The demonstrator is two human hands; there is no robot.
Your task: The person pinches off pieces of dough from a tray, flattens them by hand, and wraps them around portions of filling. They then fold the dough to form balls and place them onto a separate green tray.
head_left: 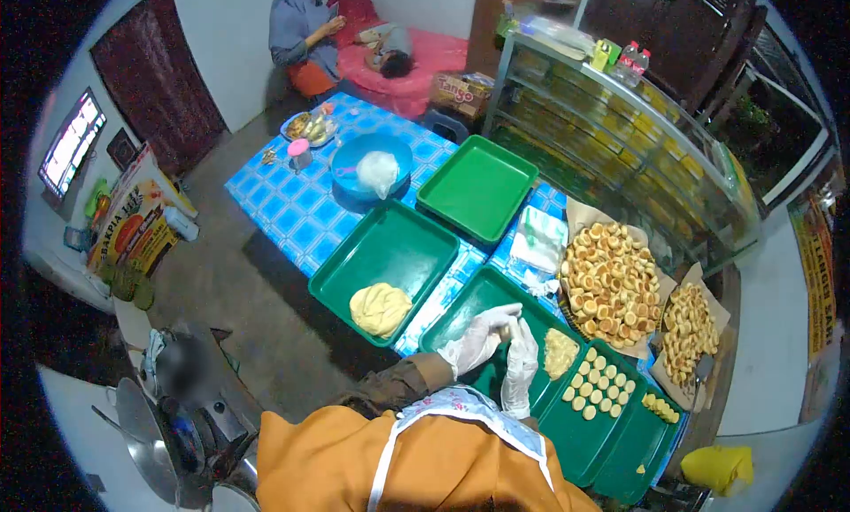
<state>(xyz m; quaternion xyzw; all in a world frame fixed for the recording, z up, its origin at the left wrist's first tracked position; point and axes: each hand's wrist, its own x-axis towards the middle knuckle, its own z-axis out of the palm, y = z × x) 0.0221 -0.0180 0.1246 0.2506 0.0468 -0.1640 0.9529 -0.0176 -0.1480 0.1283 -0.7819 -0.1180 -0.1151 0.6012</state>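
Observation:
My left hand and my right hand, both in thin white gloves, meet over a green tray. Their fingers are bent and pressed together, and whatever lies between them is hidden. Just right of my right hand, a pale, lumpy mound of soft dough or filling rests at the tray's edge. Beyond it, small flat round pieces lie in rows on another green tray. To the left, a large smooth lump of yellowish dough sits in a separate green tray.
Browned round pastries fill a paper-lined basket at right, with more beside it. A green tray, a blue basin and a glass display case stand farther back. A seated person and someone lying down are behind the table.

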